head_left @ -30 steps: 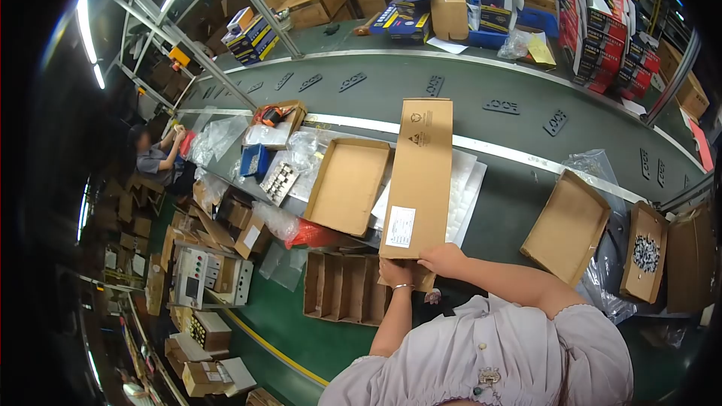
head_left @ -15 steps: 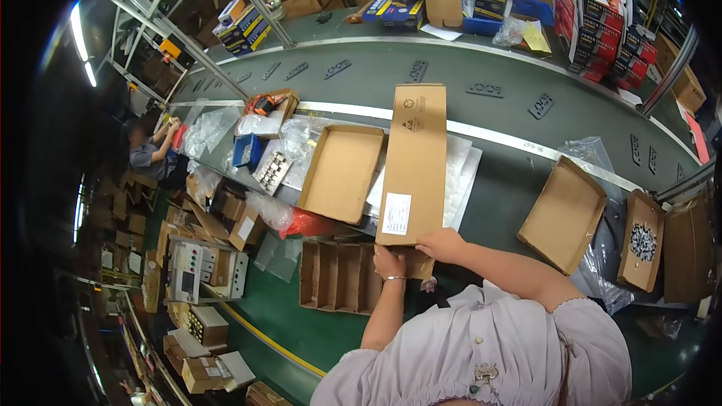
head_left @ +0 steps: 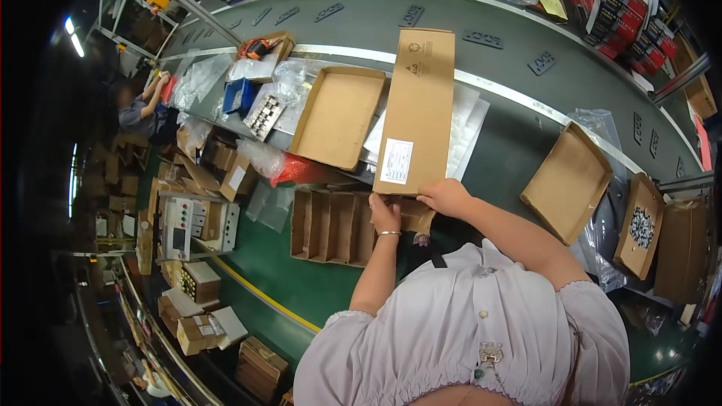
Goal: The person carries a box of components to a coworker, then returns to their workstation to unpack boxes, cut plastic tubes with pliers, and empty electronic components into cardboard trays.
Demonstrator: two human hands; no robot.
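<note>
A long closed brown cardboard box [head_left: 417, 113] with a white label lies in front of me, its near end at my body's side of the bench. My left hand [head_left: 386, 215] grips the near left corner of the box. At the near right corner, my right hand [head_left: 445, 197] is closed on the edge. White foam sheets [head_left: 468, 124] lie under the box. Left of it rests a shallow open cardboard tray [head_left: 338, 116]. Below stands a divided cardboard box [head_left: 331, 227], partly behind my left hand.
Dark cut plates [head_left: 483, 38] lie along the belt beyond the rail. On the right are another shallow tray [head_left: 568, 183] and a box of small metal parts [head_left: 641, 227]. A blue bin [head_left: 238, 96] is at the left, near a seated person [head_left: 143, 109].
The view has tilted, so the bench and box appear higher in the frame. Both hands still hold the near end of the box.
</note>
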